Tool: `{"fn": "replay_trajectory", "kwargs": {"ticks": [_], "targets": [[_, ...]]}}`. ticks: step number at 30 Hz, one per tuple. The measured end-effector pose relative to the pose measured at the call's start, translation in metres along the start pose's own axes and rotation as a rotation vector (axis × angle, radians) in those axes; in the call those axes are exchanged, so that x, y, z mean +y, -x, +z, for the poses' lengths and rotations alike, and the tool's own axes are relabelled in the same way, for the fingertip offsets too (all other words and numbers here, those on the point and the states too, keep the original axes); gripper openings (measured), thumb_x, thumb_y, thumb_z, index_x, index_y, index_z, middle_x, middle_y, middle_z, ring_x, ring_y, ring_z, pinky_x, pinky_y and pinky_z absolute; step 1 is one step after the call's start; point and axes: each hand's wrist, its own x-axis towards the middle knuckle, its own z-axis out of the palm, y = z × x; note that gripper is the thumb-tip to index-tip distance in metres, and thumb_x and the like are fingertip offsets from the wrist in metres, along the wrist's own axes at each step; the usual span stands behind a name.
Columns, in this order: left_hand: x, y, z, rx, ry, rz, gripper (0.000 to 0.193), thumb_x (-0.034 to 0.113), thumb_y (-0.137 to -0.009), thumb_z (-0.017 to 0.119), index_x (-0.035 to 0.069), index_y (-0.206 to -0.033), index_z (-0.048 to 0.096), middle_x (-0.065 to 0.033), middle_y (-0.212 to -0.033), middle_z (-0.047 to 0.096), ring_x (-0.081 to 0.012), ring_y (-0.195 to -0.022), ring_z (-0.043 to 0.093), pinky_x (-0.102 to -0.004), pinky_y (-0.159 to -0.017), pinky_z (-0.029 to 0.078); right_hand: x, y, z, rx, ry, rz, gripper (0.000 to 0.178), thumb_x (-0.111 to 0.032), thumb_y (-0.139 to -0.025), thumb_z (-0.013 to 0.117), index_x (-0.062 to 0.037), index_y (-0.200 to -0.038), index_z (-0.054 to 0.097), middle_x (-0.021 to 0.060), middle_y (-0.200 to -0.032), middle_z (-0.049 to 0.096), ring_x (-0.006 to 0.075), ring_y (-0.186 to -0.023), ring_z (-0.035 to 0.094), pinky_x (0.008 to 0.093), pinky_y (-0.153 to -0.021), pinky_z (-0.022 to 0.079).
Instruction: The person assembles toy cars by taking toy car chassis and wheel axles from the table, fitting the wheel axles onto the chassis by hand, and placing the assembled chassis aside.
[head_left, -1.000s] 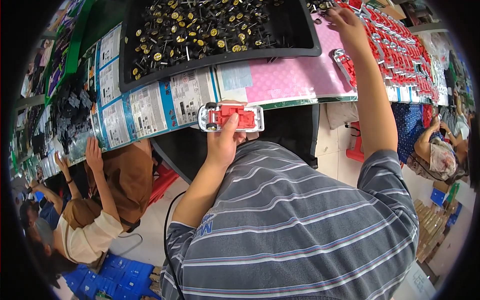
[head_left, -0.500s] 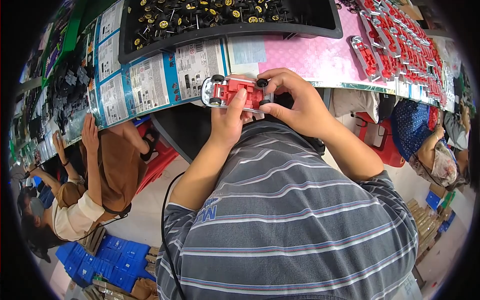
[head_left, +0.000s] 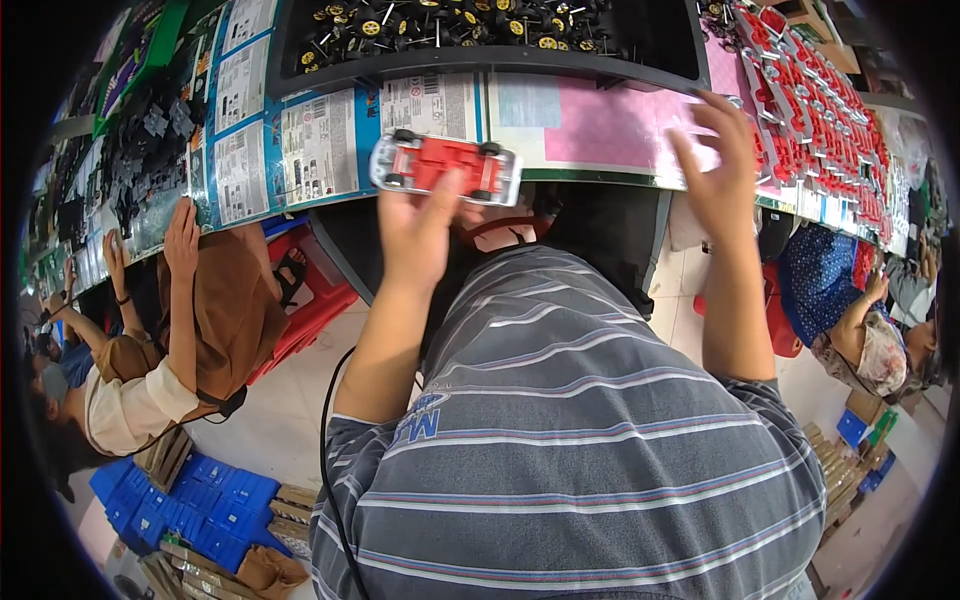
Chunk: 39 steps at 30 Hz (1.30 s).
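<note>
My left hand (head_left: 415,235) grips a toy car (head_left: 432,153), held upside down over the table's front edge. Its red underside faces up, with black wheels at both ends and a silvery body rim around it; the thumb presses on the red chassis. My right hand (head_left: 722,165) is raised above the right part of the table with its fingers apart and nothing in them. Close beyond that hand lie several rows of red and silver toy car bodies (head_left: 825,125).
A black tray (head_left: 480,62) of wheel axles with black and yellow wheels stands at the back. Printed card sheets (head_left: 318,150) and a pink sheet (head_left: 620,130) cover the table. Black parts (head_left: 150,135) lie at left. Co-workers sit on both sides; one person's hand (head_left: 181,235) rests at the left table edge.
My right hand has let go of the toy car and moved right, its fingers spreading. The left hand has shifted slightly left with the car, and the car has tilted.
</note>
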Motion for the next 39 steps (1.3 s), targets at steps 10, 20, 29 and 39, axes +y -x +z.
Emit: {"fn": "replay_trajectory", "kwargs": {"ticks": [10,20,29,39], "targets": [[0.076,-0.061,-0.16,0.472,-0.035,0.082,0.025,0.02,-0.101,0.061,0.004,-0.12,0.057,-0.0107,-0.102,0.069,-0.017,-0.079,0.067,-0.027,-0.063,0.054,0.117,0.031,-0.049,0.045,0.654,0.221,0.045,-0.015,-0.085,0.072,-0.0019,-0.126,0.059,0.0223,-0.12,0.059,0.04,-0.11,0.058,0.0448,-0.094,0.048],[0.121,-0.077,-0.251,0.863,-1.121,-0.186,0.07,0.058,-0.089,0.066,-0.005,-0.118,0.06,-0.0132,-0.096,0.065,-0.0211,-0.075,0.065,-0.0311,-0.066,0.051,0.09,0.012,-0.046,0.093,0.452,0.315,0.032,-0.008,-0.087,0.065,0.0014,-0.118,0.066,0.0176,-0.102,0.061,0.0297,-0.084,0.061,0.0387,-0.078,0.05],[0.018,0.006,0.039,-0.384,0.118,-0.131,0.076,0.043,-0.095,0.064,0.004,-0.15,0.028,-0.0141,-0.124,0.058,-0.0134,-0.07,0.06,-0.0223,-0.056,0.046,-0.079,0.03,-0.035,-0.076,-0.109,0.012,0.026,-0.002,-0.08,0.075,-0.0004,-0.104,0.069,0.0112,-0.096,0.063,0.0228,-0.078,0.061,0.0318,-0.068,0.05],[-0.005,0.0,0.038,-0.216,0.152,-0.31,0.025,0.026,-0.1,0.06,0.006,-0.116,0.06,-0.0016,-0.083,0.067,-0.0043,-0.058,0.056,-0.0176,-0.05,0.043,-0.035,-0.115,0.046,-0.233,-0.028,-0.228,0.026,-0.015,-0.088,0.073,-0.0009,-0.109,0.07,0.0099,-0.092,0.067,0.0187,-0.08,0.066,0.0303,-0.073,0.052]]}}
